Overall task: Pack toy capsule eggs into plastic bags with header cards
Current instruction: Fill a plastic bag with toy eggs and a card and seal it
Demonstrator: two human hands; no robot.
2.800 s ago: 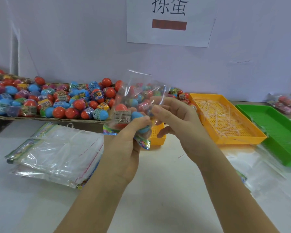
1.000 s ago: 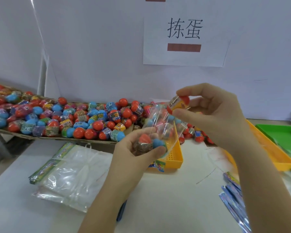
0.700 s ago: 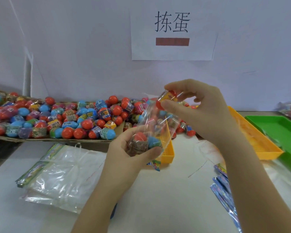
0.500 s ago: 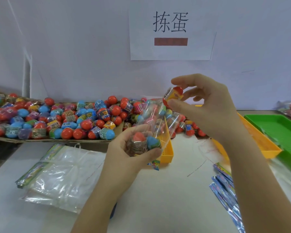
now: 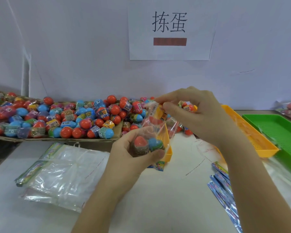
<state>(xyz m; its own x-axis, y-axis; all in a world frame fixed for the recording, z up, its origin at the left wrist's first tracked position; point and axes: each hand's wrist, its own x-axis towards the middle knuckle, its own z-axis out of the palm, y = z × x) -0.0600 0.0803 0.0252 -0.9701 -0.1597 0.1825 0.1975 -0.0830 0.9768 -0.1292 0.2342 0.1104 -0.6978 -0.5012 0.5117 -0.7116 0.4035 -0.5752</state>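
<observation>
My left hand [image 5: 133,157] grips the lower part of a clear plastic bag [image 5: 158,130] held above the table. Two capsule eggs [image 5: 147,144], one red and one blue, sit in its bottom, and a printed header card [image 5: 158,165] hangs below my palm. My right hand [image 5: 196,115] is at the bag's mouth, its fingertips pinching a yellow-and-red egg [image 5: 160,113] that is partly inside the opening. A long pile of loose red and blue eggs [image 5: 65,118] lies on cardboard at the back left.
A stack of empty clear bags with header cards [image 5: 62,175] lies front left. A small yellow basket [image 5: 166,148] sits behind the held bag. A yellow tray [image 5: 252,137] and a green tray [image 5: 279,132] stand at right. Blue foil packets [image 5: 223,187] lie front right.
My right hand brought a yellow-and-red egg from above down into the bag's mouth. My left hand kept its grip on the bag's lower part throughout.
</observation>
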